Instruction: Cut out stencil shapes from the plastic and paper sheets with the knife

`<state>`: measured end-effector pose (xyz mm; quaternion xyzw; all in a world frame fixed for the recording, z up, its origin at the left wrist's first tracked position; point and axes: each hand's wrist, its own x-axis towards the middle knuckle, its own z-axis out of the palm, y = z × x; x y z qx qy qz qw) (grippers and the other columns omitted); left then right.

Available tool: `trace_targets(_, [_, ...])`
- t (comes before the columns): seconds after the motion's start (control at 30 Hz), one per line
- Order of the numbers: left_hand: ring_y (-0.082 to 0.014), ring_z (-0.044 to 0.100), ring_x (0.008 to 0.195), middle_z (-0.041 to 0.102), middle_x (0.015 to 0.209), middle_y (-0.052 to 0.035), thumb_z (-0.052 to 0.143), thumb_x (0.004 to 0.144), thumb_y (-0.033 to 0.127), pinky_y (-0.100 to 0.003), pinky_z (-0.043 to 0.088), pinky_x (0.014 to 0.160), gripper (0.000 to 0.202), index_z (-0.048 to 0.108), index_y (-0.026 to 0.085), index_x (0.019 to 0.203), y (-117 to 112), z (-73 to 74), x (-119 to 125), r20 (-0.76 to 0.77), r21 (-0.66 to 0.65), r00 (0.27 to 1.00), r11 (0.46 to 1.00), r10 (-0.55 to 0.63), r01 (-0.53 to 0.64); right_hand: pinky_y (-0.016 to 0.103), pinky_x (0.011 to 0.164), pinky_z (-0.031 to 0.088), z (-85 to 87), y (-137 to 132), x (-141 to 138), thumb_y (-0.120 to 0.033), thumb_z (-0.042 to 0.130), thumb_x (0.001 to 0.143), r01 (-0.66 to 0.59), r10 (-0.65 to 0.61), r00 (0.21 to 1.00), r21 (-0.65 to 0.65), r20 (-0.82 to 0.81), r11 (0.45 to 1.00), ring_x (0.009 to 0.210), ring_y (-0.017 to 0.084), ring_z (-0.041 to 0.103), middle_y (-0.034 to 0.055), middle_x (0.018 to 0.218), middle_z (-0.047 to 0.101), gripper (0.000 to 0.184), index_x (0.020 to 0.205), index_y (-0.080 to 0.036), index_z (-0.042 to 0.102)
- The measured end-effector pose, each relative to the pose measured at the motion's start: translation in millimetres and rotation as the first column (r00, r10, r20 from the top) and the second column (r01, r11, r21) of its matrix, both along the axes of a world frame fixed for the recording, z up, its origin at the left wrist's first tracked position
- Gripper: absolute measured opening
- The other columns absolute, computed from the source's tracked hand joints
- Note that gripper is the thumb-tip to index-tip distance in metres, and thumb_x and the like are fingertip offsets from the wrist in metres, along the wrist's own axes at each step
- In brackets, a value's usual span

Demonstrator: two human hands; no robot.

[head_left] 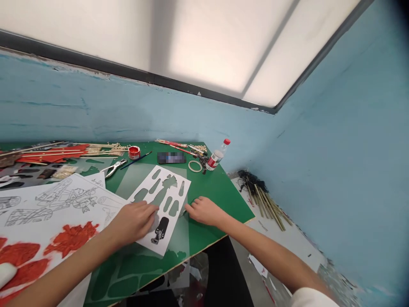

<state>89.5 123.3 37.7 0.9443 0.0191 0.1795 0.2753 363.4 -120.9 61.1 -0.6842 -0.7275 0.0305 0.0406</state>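
Note:
A white paper sheet (pixel 166 194) with several cut-out shapes and a black printed figure lies on a clear film on the green table (pixel 220 187). My left hand (pixel 136 219) presses on the sheet's left side, fingers curled down over it. My right hand (pixel 204 210) rests at the sheet's right edge, fingers bent and pinched on a thin dark tool I cannot make out.
Line drawings and red-painted paper (pixel 47 238) lie at left. Further back sit a red paint pot (pixel 134 152), pliers (pixel 115 167), a brush (pixel 137 160), a tape ring (pixel 195 166), a water bottle (pixel 217 155) and sticks (pixel 64 149). More sticks (pixel 270 204) lie on the floor at right.

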Motion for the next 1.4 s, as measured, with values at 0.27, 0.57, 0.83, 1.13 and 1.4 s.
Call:
trace_targets(0.27, [-0.0402,0.059,0.162,0.056,0.179,-0.0164,0.078,0.112,0.054,-0.070,0.051,0.134,0.064,0.063,0.025,0.167,-43,-37.6,-32,-0.102,0.252,0.995,0.967,-0.003,0.029,0.023,0.061,0.058,-8.3,-85,-47,-0.047,0.070,0.120,0.694,-0.209,0.671,0.504,-0.711,0.514,0.067,0.010,0.063,-0.0022,0.093,0.070,0.031,0.123,-0.017,0.073])
trace_targets(0.57, [-0.0425,0.050,0.169,0.047,0.186,-0.0174,0.074,0.110,0.069,-0.072,0.043,0.139,0.077,0.058,0.025,0.172,-50,-27.0,5,-0.170,0.286,0.978,0.944,-0.117,0.163,0.021,0.047,0.043,-23.9,-62,-101,-0.067,0.068,0.116,0.935,-0.057,0.118,0.092,-0.991,0.341,0.049,0.010,0.048,-0.0108,0.066,0.052,0.046,0.116,-0.022,0.067])
trace_targets(0.83, [-0.0337,0.038,0.182,0.038,0.195,-0.0107,0.050,0.117,0.075,-0.053,0.021,0.153,0.083,0.045,0.026,0.184,-34,-45.2,6,-0.047,0.227,0.984,0.957,-0.174,0.180,0.033,0.067,0.063,-26.7,-40,-118,-0.069,0.083,0.105,0.849,-0.152,0.217,0.109,-0.964,0.517,0.067,0.017,0.071,0.0022,0.083,0.081,0.045,0.106,-0.026,0.071])
trace_targets(1.13, [-0.0303,0.040,0.181,0.040,0.194,-0.0086,0.050,0.120,0.062,-0.046,0.010,0.155,0.074,0.041,0.026,0.185,-43,-41.3,4,0.014,0.197,0.996,0.976,-0.094,0.089,0.036,0.067,0.057,-28.7,-21,-82,-0.074,0.059,0.115,0.743,-0.315,0.423,0.126,-0.850,0.658,0.067,0.021,0.071,0.0042,0.081,0.082,0.047,0.106,-0.028,0.067])
trace_targets(1.4, [-0.0369,0.032,0.184,0.039,0.193,-0.0227,0.051,0.119,0.060,-0.053,0.019,0.154,0.094,0.014,0.012,0.191,-47,-34.1,3,0.025,0.226,0.998,0.973,-0.053,0.046,0.035,0.075,0.047,-3.9,7,-81,-0.040,0.077,0.102,0.662,-0.492,0.423,-0.111,-0.761,0.741,0.092,0.023,0.070,0.0086,0.119,0.083,0.026,0.105,-0.028,0.054])
